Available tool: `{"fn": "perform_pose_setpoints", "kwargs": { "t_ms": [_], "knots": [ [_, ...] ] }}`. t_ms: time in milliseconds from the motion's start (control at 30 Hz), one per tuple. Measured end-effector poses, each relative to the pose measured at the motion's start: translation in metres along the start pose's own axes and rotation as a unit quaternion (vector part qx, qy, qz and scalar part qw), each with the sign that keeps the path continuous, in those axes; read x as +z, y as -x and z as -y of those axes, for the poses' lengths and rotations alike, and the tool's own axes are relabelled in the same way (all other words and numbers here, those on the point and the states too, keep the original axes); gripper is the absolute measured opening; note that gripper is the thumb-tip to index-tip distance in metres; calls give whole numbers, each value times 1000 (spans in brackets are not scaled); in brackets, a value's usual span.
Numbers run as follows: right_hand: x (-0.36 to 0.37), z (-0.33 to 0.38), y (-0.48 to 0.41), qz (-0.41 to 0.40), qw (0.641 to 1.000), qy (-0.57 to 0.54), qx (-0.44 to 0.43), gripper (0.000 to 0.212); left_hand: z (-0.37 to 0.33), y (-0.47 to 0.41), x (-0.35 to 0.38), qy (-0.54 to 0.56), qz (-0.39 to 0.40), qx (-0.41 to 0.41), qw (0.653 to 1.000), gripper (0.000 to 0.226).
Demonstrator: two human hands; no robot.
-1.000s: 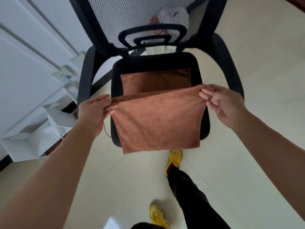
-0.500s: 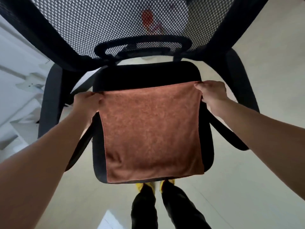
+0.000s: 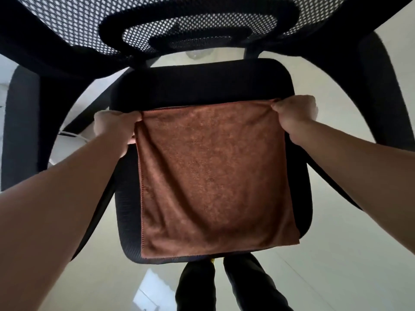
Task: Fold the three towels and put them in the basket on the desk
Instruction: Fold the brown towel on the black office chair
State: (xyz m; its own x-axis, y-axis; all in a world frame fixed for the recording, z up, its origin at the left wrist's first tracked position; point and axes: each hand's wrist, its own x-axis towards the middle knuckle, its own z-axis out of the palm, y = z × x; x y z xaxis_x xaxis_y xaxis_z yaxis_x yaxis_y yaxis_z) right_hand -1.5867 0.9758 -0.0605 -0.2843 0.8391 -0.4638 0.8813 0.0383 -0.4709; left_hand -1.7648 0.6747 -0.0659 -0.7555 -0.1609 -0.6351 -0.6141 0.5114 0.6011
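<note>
Towel point(image 3: 213, 176), brown, lies flat on the black seat point(image 3: 202, 84) of an office chair, approx. in the middle and toward the front edge; its near hem reaches the seat's front rim. No brand, label or writing can be read on the towel or the chair. Left hand point(image 3: 114, 126) is clenched on the far-left corner of the towel, right hand point(image 3: 294, 113) is clenched on the far-right corner, w/ the far edge pulled straight between them. The cloth looks doubled, but I cannot tell how many layers. Behind the seat stands the mesh backrest point(image 3: 112, 21), black frame w/ small holes. Armrests point(image 3: 20, 122) curve down at both sides. The floor point(image 3: 336, 254) is pale and glossy, w/ a window reflection. Person's dark trouser legs point(image 3: 195, 286) show below the seat.
</note>
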Motion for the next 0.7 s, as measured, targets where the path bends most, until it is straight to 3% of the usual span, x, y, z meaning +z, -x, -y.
{"fn": "perform_pose_setpoints", "kwargs": {
  "t_ms": [100, 200, 367, 500, 700],
  "knots": [
    [-5, 6, 3, 11, 1000, 15, 7, 26, -3, 3, -2, -1, 3, -10, 1000, 21],
    [-14, 1, 22, 50, 999, 5, 13, 40, 4, 23, -11, 6, 23, -24, 999, 29],
    [-31, -67, 76, 79, 990, -88, 73, 51, 56, 85, -36, 25, 68, -34, 997, 36],
    [-44, -116, 132, 101, 989, -72, 76, 23, 112, 128, -56, 0, 48, -40, 998, 42],
    [-55, -175, 173, 177, 983, 7, 40, 18, 152, 170, -69, -74, 85, -15, 994, 18]
  ]
}}
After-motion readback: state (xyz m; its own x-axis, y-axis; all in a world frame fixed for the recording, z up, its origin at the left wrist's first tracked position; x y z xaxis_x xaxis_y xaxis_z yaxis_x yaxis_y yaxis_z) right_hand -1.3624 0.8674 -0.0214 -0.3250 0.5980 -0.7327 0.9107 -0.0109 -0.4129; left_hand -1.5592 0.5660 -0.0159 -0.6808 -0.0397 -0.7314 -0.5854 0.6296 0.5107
